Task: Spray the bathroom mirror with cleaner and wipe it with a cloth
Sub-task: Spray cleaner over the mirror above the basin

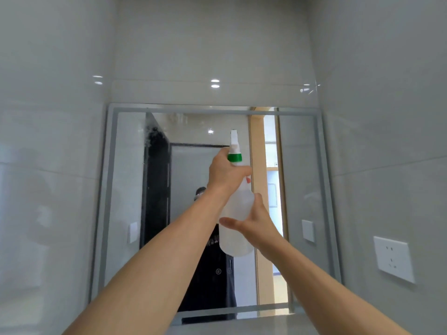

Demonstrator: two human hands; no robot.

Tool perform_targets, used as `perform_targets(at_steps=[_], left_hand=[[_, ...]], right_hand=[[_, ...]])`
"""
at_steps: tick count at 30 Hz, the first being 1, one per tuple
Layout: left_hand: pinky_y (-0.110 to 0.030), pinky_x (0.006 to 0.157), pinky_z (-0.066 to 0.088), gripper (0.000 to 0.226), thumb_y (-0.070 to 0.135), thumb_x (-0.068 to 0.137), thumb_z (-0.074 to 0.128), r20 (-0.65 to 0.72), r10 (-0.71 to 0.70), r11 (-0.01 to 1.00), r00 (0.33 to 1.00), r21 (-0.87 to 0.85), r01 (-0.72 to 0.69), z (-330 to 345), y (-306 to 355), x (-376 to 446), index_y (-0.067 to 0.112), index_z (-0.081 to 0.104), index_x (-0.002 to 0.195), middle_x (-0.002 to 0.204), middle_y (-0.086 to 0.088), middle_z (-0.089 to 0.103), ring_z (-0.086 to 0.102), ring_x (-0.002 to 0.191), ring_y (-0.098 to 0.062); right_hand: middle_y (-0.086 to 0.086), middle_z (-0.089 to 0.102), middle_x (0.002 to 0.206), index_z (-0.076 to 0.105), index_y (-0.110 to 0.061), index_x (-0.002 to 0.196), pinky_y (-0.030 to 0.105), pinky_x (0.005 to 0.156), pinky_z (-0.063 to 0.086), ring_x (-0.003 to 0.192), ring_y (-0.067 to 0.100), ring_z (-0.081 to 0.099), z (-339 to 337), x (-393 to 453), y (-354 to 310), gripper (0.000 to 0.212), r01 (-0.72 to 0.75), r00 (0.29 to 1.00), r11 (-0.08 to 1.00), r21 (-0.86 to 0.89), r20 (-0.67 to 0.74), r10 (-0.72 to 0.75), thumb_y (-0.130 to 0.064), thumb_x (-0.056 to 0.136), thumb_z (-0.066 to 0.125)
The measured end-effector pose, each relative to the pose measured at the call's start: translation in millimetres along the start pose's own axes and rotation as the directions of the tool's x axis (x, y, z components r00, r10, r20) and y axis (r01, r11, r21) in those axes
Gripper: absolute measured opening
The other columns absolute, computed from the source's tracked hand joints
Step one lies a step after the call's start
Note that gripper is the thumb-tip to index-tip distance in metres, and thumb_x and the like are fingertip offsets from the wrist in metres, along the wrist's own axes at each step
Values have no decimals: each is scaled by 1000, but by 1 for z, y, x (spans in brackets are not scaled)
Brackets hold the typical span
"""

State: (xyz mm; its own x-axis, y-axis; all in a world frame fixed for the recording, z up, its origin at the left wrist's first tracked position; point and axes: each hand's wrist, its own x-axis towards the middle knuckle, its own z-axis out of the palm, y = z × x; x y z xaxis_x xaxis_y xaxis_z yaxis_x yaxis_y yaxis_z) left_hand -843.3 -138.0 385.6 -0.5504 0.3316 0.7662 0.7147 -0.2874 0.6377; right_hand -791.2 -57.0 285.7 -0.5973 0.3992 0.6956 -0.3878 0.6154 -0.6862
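I'm looking at a home bathroom: glossy grey wall tiles point(387, 117), a framed mirror point(193, 213), a wall socket point(393, 258).

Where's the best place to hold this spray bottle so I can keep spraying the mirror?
Grip the spray bottle at its narrow neck under the green collar, from behind, as the left hand does; the neck fits a closed fist near the trigger. The right hand steadies the wide, smooth body from the side, nozzle toward the mirror.
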Motion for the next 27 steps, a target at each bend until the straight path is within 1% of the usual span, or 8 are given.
perform_targets(at_steps=[4,10,12,16,18,21,23,27], left_hand=[[-57,77,59,41,18,56,71,16,-32,999,999,-3,32,17,1,-3,22,55,93,85,-8,64,73,75,-34],[-60,77,58,40,21,47,72,32,-53,999,998,9,53,38,3,-7,23,56,83,84,-10,65,72,80,-38],[-57,76,59,40,16,49,72,45,-49,998,998,-28,50,44,4,-9,19,58,86,84,-8,64,72,79,-36],[-32,58,62,40,3,66,74,116,-8,996,993,-93,19,62,5,-11,18,59,100,87,-1,63,68,55,-4],[-29,56,59,39,1,67,72,141,-11,994,990,-109,27,73,10,-12,18,59,99,86,-5,62,72,59,-12],[-46,71,62,43,3,60,71,167,-16,990,986,-132,38,91,22,-15,13,59,100,88,-8,62,72,79,-38],[-48,73,62,46,7,56,71,188,-8,991,982,-132,33,104,28,-18,12,59,100,92,-12,64,71,83,-39],[-37,65,62,38,5,66,73,222,12,986,975,-166,26,127,34,-22,15,58,100,95,-16,65,71,71,-28]], right_hand=[[-12,57,105,35,-31,116,18,62,45,92,5,59,-17,-4,5,70,-28,1000,999,-15,-10,28,-35,69,86],[-12,53,108,34,-29,120,16,65,41,96,3,54,-36,-10,13,72,-39,998,999,-37,-41,37,-28,70,87],[-14,53,106,34,-29,120,16,64,40,93,1,54,-41,-12,16,73,-49,997,998,-45,-63,47,-29,70,87],[-15,52,106,32,-32,120,17,61,41,92,3,55,-55,-17,20,75,-76,991,995,-69,-118,68,-35,68,87],[-15,52,105,31,-33,117,20,62,41,91,4,54,-66,-19,20,75,-92,986,992,-83,-148,79,-37,67,86],[-14,52,105,31,-33,120,25,66,42,94,7,54,-86,-24,18,77,-103,978,990,-98,-189,83,-35,67,86],[-12,52,107,32,-31,123,30,73,44,96,10,55,-100,-29,17,77,-111,973,986,-122,-216,83,-33,69,86],[-3,54,112,34,-24,127,40,83,49,103,20,57,-125,-38,16,77,-139,962,976,-166,-257,93,-28,71,87]])
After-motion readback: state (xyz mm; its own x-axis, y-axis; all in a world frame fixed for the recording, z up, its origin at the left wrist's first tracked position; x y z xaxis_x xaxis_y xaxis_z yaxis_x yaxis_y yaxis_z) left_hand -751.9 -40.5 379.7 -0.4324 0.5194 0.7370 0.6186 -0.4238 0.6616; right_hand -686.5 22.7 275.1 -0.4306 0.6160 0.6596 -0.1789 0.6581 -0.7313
